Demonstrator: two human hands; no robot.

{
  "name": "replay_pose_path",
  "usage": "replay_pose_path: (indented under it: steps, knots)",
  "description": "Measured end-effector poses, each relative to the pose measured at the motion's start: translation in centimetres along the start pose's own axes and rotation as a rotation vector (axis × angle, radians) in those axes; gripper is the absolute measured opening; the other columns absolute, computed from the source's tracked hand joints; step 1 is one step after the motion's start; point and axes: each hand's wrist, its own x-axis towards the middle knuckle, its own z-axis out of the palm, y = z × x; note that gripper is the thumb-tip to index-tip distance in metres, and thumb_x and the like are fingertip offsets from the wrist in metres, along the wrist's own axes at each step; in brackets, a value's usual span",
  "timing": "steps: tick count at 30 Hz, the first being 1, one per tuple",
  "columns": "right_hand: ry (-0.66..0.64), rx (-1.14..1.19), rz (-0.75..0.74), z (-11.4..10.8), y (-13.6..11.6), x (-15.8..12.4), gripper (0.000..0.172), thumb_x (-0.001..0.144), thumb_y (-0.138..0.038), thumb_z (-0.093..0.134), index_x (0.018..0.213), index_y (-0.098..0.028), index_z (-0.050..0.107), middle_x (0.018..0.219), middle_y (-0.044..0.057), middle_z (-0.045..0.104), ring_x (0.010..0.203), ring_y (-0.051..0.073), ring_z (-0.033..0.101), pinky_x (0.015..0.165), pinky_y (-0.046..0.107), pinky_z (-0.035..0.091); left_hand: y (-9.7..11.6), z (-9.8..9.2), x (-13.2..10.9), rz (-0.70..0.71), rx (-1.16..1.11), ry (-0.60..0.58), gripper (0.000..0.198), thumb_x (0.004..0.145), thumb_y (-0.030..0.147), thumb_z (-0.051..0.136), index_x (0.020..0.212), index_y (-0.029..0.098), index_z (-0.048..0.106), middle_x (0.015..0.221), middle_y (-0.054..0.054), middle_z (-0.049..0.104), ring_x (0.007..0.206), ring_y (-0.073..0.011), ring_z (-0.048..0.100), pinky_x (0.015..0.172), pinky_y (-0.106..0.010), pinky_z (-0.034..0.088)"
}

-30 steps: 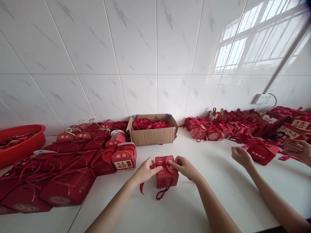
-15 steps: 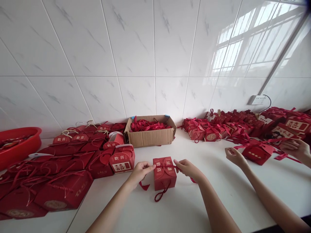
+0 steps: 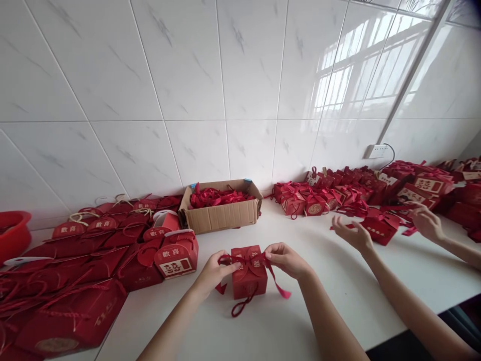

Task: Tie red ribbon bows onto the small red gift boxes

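While at 1 red box (image 3: 240, 289), fingers (image 3: 280, 258) tight on ribbon (image 3: 278, 287).

Left grip (image 3: 214, 273) and right grip (image 3: 288, 261) pinch red ribbon (image 3: 277, 285) over a small red box (image 3: 250, 288), set between them on white counter (image 3: 285, 321). Beyond grips: carton (image 3: 221, 218) of tangled strips (image 3: 218, 195). Left of left grip: rows of gift boxes (image 3: 176, 258). Right of right grip: co-worker's hands (image 3: 353, 234).

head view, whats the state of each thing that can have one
small red box: upright, top flaps folded over
red ribbon: across the box top, ends loose
dark red cord: looped at the box's front
left hand: at ribbon and box, grip unclear
right hand: pinching the ribbon
cardboard box: open, holding red ribbons
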Motion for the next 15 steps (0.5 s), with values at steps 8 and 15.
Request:
replay_pose_path:
  steps: [8,15]
  knots:
    - [0.101,0.034,-0.165,2.7,-0.9,-0.4,0.021,0.074,-0.039,0.072,0.081,-0.019,0.074,0.086,0.004,0.069,0.075,0.015,0.060,0.073,0.030,0.047,-0.1,1.1,-0.8,-0.017,0.046,0.008,0.034,0.066,0.045,0.072,0.079,0.019,0.056,0.081,-0.001,0.063,0.076,-0.0177,0.060,0.070,-0.027,0.046]
    - [0.223,0.100,-0.200,4.1,-0.6,-0.4,0.021,0.071,-0.041,0.074,0.076,-0.020,0.075,0.100,0.009,0.071,0.092,0.023,0.064,0.077,0.034,0.051,0.7,1.5,-0.7,-0.012,0.111,0.013,0.032,0.066,0.044,0.072,0.073,0.019,0.052,0.077,0.000,0.062,0.077,-0.0180,0.059,0.069,-0.027,0.045]
